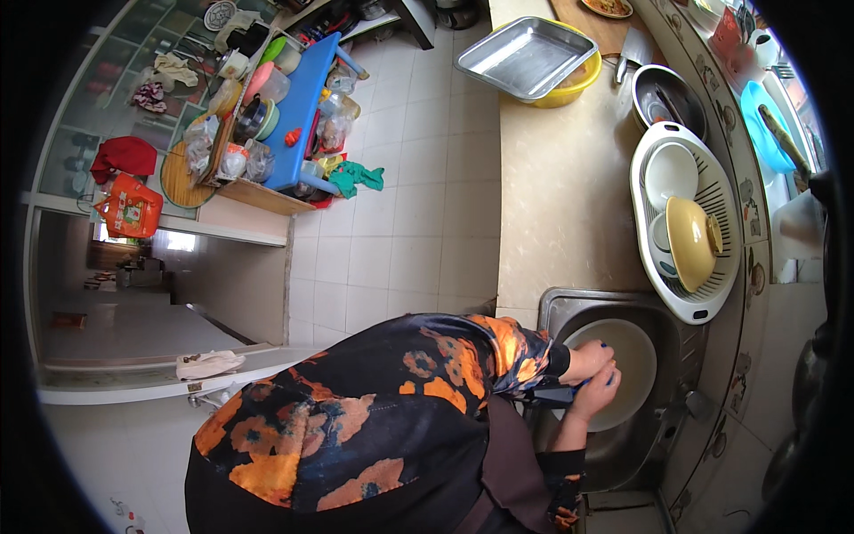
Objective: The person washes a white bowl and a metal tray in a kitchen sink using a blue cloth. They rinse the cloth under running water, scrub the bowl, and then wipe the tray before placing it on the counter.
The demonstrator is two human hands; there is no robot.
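Both my hands meet over a round white basin (633,383) that stands in the steel sink (556,307). My left hand (589,360) is the farther one up the picture, its fingers curled together. Right against it is my right hand (596,393), with its fingers bent inward. A small bit of dark blue shows between the hands, but what they hold is mostly hidden by the fingers. Near the right wrist there is a dark object (551,395) that I cannot make out. Patterned black and orange sleeves (520,351) cover my arms.
On the counter (560,205) stand a white oval drain rack (642,222) with white bowls and a yellow bowl (689,240), a dark pan (645,89), a cleaver (633,49), and a metal tray (525,53) over a yellow basin (578,84). A faucet (698,405) edges the sink.
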